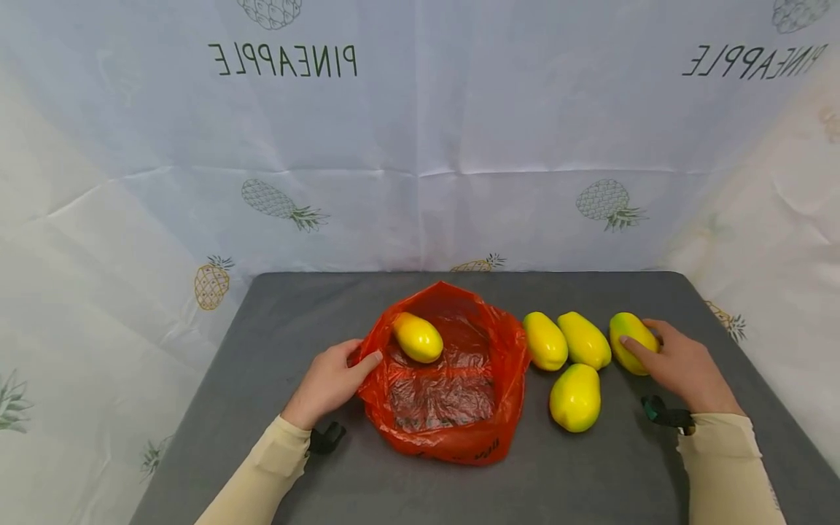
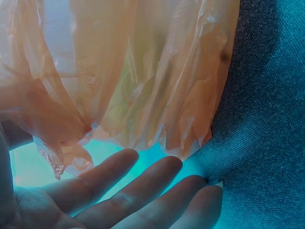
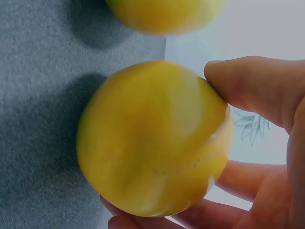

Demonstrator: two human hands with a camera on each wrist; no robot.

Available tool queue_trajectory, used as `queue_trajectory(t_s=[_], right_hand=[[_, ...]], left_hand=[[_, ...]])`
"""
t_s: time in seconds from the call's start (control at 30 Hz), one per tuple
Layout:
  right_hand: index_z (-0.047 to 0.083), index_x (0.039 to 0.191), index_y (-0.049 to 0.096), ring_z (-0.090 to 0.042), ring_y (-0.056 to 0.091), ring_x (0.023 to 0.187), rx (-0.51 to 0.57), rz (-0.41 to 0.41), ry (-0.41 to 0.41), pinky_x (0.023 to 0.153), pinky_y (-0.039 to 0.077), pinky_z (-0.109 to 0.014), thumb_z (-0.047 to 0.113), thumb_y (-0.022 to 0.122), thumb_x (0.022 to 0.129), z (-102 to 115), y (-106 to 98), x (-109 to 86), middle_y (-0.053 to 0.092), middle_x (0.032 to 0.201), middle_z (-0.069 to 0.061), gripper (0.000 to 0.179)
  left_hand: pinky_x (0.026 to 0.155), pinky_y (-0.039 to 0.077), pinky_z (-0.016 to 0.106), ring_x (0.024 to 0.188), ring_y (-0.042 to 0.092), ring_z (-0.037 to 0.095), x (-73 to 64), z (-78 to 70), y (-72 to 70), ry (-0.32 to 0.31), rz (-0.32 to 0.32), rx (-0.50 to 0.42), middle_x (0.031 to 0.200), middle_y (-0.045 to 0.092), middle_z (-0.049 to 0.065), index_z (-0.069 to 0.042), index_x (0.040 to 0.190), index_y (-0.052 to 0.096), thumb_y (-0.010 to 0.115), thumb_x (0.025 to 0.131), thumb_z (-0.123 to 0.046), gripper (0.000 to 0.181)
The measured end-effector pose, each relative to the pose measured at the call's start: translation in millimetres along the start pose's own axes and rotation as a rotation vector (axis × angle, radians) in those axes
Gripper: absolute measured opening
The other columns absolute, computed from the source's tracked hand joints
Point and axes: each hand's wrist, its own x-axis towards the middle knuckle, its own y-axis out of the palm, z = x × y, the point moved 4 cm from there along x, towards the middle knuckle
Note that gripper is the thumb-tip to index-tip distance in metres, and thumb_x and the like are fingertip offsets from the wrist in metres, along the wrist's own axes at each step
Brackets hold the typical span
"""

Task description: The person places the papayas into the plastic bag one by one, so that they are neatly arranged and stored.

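A red plastic bag [image 1: 453, 445] lies with its mouth spread on the table, and one yellow papaya [image 1: 418, 337] is inside it. My left hand [image 1: 335, 379] holds the bag's left rim, thumb over the edge. The left wrist view shows the thin bag film [image 2: 157, 95] above several extended fingers [image 2: 157, 179]. At the right, my right hand [image 1: 689, 364] grips a yellow papaya [image 1: 628, 343] with a greenish tint. In the right wrist view, thumb and fingers wrap round that papaya [image 3: 152, 138], its rounded end facing the camera.
Between the bag and my right hand lie three more papayas: one papaya [image 1: 546, 341] by the bag rim, a second papaya [image 1: 584, 340] beside it, a third papaya [image 1: 575, 399] nearer me. The grey table [image 1: 315, 306] ends at a pineapple-print curtain [image 1: 420, 146].
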Motion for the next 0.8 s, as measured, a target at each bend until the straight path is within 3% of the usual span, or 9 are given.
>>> queue_trajectory(t_s=[0.33,0.8], right_hand=[[-0.011,0.163,0.027,-0.063,0.058,0.114,-0.021,-0.024,0.014,0.081,0.053,-0.064,0.067,0.045,0.109,0.3,-6.9,-4.1,0.044,0.147,-0.049,0.097],[-0.008,0.165,0.029,-0.054,0.065,0.102,-0.034,-0.09,-0.025,0.073,0.054,-0.056,0.065,0.05,0.108,24.1,-24.7,-15.6,0.054,0.14,-0.045,0.095]], left_hand=[[0.074,0.055,0.031,0.076,0.066,0.013,-0.6,-3.1,1.1,-0.004,0.006,0.002,0.103,0.078,0.001,-0.011,0.14,0.069,0.069,0.105,-0.04,0.045],[0.071,0.053,0.032,0.074,0.065,0.014,1.1,-0.7,0.7,-0.011,0.007,0.002,0.095,0.075,0.0,-0.013,0.138,0.07,0.068,0.106,-0.041,0.043]])
